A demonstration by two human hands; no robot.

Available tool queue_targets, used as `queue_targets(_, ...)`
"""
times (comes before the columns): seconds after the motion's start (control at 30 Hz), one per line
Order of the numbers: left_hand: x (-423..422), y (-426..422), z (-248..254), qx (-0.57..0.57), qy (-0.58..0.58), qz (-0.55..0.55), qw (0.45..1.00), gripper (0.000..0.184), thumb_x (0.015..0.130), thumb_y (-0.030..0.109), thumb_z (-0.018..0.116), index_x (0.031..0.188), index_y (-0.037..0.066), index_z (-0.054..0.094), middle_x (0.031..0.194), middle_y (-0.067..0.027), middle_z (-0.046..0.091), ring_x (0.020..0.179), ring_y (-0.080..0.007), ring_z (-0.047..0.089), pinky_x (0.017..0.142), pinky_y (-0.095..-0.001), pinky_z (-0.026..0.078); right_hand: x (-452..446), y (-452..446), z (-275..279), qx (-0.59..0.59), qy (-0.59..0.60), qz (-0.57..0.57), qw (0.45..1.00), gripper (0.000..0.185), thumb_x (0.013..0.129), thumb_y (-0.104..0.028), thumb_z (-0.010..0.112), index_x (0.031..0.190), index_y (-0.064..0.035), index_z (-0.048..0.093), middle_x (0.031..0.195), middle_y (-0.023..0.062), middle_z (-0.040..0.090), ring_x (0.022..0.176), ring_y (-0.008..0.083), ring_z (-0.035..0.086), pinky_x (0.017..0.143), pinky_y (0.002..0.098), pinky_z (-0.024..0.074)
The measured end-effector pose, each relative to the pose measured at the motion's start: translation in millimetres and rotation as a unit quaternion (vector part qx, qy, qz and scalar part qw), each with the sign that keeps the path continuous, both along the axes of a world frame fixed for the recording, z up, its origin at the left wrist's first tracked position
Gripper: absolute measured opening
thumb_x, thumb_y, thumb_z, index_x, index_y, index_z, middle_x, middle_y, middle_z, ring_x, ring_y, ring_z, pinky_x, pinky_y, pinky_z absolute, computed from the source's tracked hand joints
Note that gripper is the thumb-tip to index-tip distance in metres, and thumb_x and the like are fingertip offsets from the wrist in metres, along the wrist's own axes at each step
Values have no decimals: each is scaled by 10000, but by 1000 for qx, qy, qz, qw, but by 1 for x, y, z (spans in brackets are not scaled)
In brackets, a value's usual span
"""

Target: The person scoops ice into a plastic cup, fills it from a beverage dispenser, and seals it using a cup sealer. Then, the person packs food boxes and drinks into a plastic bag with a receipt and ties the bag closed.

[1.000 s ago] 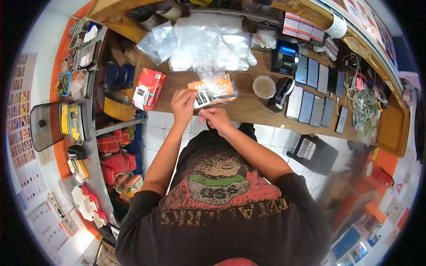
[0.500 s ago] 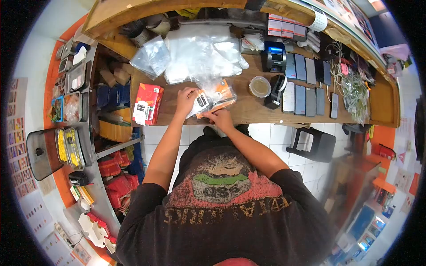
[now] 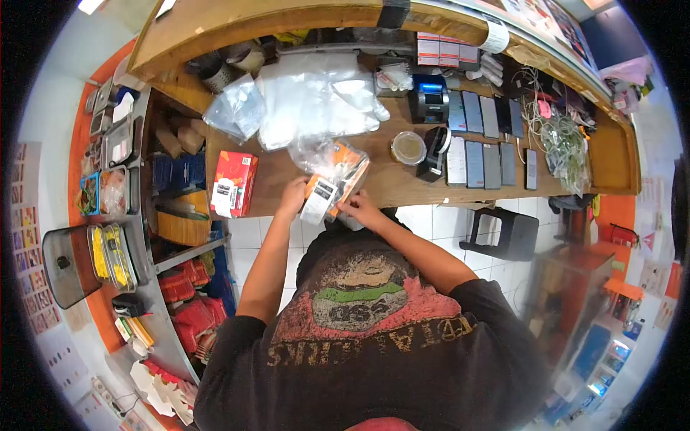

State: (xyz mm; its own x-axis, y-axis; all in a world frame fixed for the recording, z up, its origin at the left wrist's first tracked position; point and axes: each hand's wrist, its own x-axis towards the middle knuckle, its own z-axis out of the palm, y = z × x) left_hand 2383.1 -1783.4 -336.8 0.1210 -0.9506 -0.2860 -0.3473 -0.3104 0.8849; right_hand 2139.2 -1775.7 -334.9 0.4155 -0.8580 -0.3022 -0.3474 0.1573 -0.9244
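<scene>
An orange and black package in a clear plastic bag [image 3: 348,172] is held up at the table's front edge, tilted. A white label with black print [image 3: 321,197] lies along its left side. My left hand [image 3: 293,197] grips the left edge, fingers closed on it. At the lower right corner, my right hand [image 3: 361,209] pinches the package between thumb and fingers. The loose upper part of the plastic bunches toward the back. To the left of my left hand stands a red box [image 3: 234,183] with a white printed label.
Clear plastic bags [image 3: 316,100] are piled at the back of the table. A round tape roll [image 3: 408,148], a label printer [image 3: 429,98] and rows of phones [image 3: 475,164] stand to the right. Tangled cables [image 3: 564,147] lie beyond. A black stool [image 3: 505,233] is below.
Both hands have drawn the bagged package toward me, down to the table's front edge, and raised its orange face more upright. The head view has tilted slightly.
</scene>
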Motion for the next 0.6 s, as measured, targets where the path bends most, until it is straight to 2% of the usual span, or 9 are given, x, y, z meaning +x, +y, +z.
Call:
queue_targets(0.1,-16,27,14,117,293,104,943,324,907,101,408,1125,-15,618,1075,-105,660,975,-185,636,839,-326,507,-9,-5,34,180,-87,-31,979,329,803,-323,783,776,-24,648,954,74,482,954,205,536,784,309,463)
queue_targets(0.17,-38,41,27,84,428,168,884,328,916,93,410,1200,14,551,1084,-95,649,991,-195,639,882,-349,510,-26,-15,47,-77,-82,30,993,289,751,-260,820,716,-55,620,996,77,505,968,214,532,817,326,444)
queue_targets(0.2,-47,45,20,52,510,181,840,331,923,97,410,1226,10,512,1142,-112,632,1029,-213,634,910,-375,512,-31,-21,68,-64,-78,22,995,280,732,-240,817,674,-63,608,1069,132,568,995,245,555,851,360,452)
queue_targets(0.3,-87,40,96,-31,546,202,813,390,935,105,396,1313,17,431,1251,-140,581,1194,-278,553,1035,-447,437,-61,-44,130,80,-169,-2,982,300,767,-180,780,663,-82,516,987,84,587,929,190,570,778,321,459)
queue_targets(0.37,-115,19,153,-54,583,185,790,380,935,107,436,1307,38,467,1182,-127,605,1163,-248,559,973,-428,462,-88,-61,162,233,-343,-74,907,277,798,-123,736,710,-103,474,881,27,586,796,125,575,691,261,455)
queue_targets(0.4,-122,13,158,-79,609,149,775,370,926,102,467,1290,40,493,1123,-118,610,1088,-230,568,913,-398,463,-102,-72,180,217,-411,-94,881,257,825,-87,692,752,-118,447,796,-13,566,699,81,559,637,228,454)
queue_targets(0.47,-136,-4,175,-116,609,98,778,353,910,98,522,1259,45,537,1013,-96,608,943,-193,557,806,-345,440,-133,-108,217,152,-476,-141,855,143,827,-66,636,930,-75,538,938,53,623,843,147,625,751,304,527)
queue_targets(0.57,-165,-35,194,-161,564,70,807,363,900,104,559,1257,41,544,932,-82,595,845,-175,518,759,-332,410,-204,-183,303,-26,-508,-129,851,659,747,-291,609,1337,-41,456,1218,116,600,1090,238,612,958,396,498)
queue_targets(0.6,-171,-41,192,-164,565,72,805,361,899,106,560,1254,39,546,919,-84,595,845,-175,518,753,-328,407,-232,-209,328,-81,-503,-157,846,651,783,-328,584,1352,-48,440,1245,117,585,1110,243,601,963,403,493)
